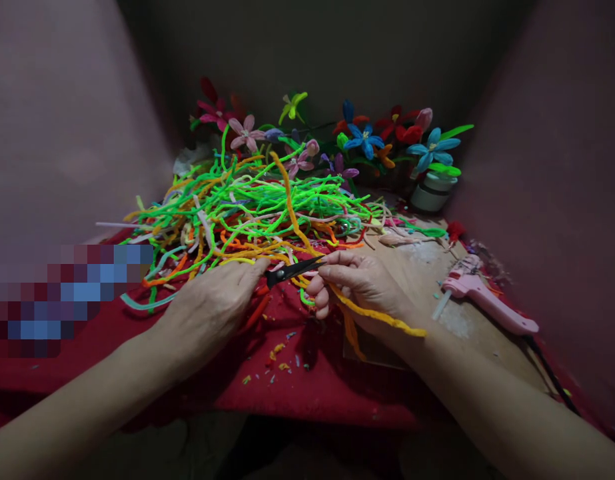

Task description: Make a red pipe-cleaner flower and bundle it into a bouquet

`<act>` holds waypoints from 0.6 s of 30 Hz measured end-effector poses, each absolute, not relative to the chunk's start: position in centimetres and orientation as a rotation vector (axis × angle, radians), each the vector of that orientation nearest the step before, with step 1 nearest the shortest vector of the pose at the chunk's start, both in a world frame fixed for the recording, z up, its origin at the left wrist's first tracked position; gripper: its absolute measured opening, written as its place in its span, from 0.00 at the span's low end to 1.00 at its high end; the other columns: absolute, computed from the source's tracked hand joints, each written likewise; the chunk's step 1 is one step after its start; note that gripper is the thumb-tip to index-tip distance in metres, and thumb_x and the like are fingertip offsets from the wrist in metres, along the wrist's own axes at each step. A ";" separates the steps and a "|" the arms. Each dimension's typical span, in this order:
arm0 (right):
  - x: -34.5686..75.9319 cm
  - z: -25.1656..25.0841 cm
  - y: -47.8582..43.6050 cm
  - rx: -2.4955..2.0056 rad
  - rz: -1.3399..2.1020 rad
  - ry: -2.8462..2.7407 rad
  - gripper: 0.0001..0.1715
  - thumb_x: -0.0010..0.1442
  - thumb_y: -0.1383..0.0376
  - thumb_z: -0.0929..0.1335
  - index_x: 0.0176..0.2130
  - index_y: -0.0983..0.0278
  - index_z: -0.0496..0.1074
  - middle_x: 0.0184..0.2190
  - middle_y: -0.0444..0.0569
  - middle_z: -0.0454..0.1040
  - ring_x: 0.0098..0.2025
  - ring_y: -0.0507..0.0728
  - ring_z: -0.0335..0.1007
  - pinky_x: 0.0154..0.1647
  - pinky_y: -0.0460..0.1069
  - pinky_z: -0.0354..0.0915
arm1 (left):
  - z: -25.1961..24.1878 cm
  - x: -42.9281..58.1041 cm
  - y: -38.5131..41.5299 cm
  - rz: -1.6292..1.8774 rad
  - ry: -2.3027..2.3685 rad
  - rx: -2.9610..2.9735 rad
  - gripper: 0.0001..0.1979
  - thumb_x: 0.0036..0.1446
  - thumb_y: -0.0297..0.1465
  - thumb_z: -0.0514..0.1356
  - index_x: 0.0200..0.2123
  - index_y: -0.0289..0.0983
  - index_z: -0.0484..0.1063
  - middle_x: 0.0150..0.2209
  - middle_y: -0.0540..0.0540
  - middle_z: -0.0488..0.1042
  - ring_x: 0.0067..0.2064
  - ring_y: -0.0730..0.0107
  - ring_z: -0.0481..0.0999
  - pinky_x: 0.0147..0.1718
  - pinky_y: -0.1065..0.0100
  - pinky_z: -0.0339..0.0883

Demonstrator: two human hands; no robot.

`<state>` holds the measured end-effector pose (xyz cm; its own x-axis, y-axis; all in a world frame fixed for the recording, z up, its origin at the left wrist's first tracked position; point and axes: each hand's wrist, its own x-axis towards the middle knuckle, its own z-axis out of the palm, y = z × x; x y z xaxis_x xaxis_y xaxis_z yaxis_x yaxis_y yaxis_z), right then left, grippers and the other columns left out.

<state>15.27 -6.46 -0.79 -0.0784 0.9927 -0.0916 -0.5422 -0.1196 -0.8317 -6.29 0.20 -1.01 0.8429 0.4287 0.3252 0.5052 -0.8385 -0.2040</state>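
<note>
My left hand [212, 310] is closed round the handles of the black scissors [293, 270], palm down. The scissor blades point right and reach the fingertips of my right hand [354, 283]. That hand pinches an orange pipe cleaner [377, 312], which runs from above the blades down to the right across my wrist. Another orange piece hangs below the right palm. Whether the blades are closed on the pipe cleaner is hidden by my fingers.
A heap of green and orange pipe cleaners [267, 200] lies beyond my hands. Fuzzy flowers [364, 141] and a white jar [431, 192] stand behind. A pink glue gun [492, 303] rests on a board [467, 353] at right; scraps dot the red cloth [332, 380].
</note>
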 end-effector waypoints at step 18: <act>15.2 0.2 -6.9 -0.868 1.576 -0.752 0.06 0.51 0.76 0.64 0.27 0.67 0.63 0.18 0.47 0.75 0.17 0.52 0.71 0.18 0.46 0.71 | -1.4 -6.1 -0.1 -0.423 -0.537 -2.515 0.20 0.53 0.17 0.47 0.49 0.25 0.66 0.38 0.33 0.76 0.37 0.57 0.76 0.29 0.64 0.70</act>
